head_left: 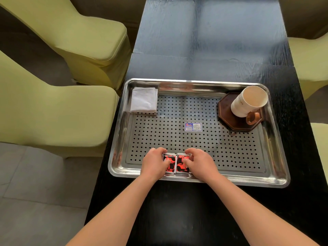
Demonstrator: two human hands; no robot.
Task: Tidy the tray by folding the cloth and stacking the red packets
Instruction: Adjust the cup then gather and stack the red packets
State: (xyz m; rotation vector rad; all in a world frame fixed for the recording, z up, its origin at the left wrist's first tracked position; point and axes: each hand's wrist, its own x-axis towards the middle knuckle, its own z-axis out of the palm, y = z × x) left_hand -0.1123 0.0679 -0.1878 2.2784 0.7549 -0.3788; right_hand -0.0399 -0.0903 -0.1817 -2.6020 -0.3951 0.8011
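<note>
A steel tray (276, 157) with a perforated floor lies on a dark table. The white cloth (144, 100) sits folded in the tray's far left corner. Red packets (175, 164) with black print lie side by side at the tray's near edge, in two small piles. My left hand (155, 162) grips the left pile with thumb and fingers. My right hand (200, 162) grips the right pile the same way. How many packets each pile holds is hidden by my fingers.
A white mug (248, 102) with a brown handle stands on an octagonal dark wood coaster (229, 119) in the tray's far right corner. A small label (193, 126) is stuck mid-tray. Yellow-green covered chairs (71, 41) flank the black table (204, 41).
</note>
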